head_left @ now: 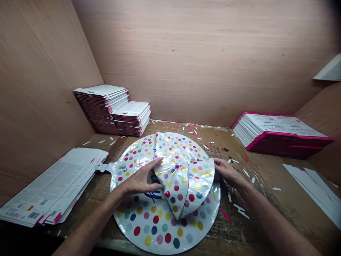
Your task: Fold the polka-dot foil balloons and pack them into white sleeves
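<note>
A flat round foil balloon [149,227], white with coloured dots, lies on the cardboard with its tail pointing left. On top of it is a partly folded foil balloon [176,188] with the same dots, its layers creased into wedges. My right hand [226,172] pinches the folded balloon's right edge between thumb and fingers. At its left side, my left hand [145,177] is open, thumb and fingers spread, with the fingertips at the folded edge. Dark blue lettering [154,194] on the lower balloon is partly covered by the folded one.
Stacked printed card sleeves [103,106] stand at the back left; more printed cards [53,185] lie fanned at left. Another pink-edged stack [282,133] sits at right, near white strips [314,192]. Pink and white scraps [241,211] litter the cardboard. Wooden panels [199,60] enclose the space.
</note>
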The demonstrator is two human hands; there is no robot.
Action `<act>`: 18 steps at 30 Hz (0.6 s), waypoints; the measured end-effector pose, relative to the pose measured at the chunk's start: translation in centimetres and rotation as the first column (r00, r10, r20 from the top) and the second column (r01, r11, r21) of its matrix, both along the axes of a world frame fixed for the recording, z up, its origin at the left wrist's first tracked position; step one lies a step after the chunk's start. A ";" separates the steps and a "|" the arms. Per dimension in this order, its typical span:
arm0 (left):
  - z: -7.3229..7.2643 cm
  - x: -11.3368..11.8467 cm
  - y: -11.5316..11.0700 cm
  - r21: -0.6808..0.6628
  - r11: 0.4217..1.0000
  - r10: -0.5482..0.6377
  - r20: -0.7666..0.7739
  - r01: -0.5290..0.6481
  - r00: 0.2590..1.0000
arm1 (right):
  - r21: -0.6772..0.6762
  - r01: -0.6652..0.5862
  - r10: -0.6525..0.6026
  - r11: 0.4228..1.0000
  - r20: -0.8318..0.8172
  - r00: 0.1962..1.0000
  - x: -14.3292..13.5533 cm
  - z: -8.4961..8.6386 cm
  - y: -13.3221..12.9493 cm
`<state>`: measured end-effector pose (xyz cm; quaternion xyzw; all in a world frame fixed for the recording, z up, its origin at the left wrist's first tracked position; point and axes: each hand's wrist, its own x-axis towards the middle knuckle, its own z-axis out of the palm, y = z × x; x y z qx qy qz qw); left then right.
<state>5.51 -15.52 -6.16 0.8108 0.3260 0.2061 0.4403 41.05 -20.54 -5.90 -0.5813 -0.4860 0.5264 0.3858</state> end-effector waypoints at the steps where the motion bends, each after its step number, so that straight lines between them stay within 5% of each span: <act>1: 0.1 -0.4 -0.1 0.052 0.998 -0.039 -0.048 0.042 0.998 | 0.002 -0.018 0.018 1.000 0.017 1.000 0.0 -0.1 -0.1; 3: 0.2 -0.6 -0.3 0.137 0.987 -0.066 -0.120 0.082 0.991 | 0.019 -0.028 0.026 0.999 0.080 0.996 0.0 -0.5 0.2; 9: -1.0 1.2 -0.9 0.346 0.937 0.095 -0.116 -0.049 0.989 | 0.155 -0.058 0.022 0.986 0.220 0.975 -0.4 -0.7 0.2; 14: -1.1 1.0 -1.3 0.302 0.933 -0.126 -0.237 0.197 0.963 | 0.304 -0.403 0.241 0.863 0.452 0.859 0.1 -0.7 -3.9; 18: 0.3 -1.1 -0.6 0.211 0.911 -0.260 -0.374 0.355 0.890 | 0.321 -0.568 0.280 0.758 0.626 0.728 -0.2 -1.2 -7.5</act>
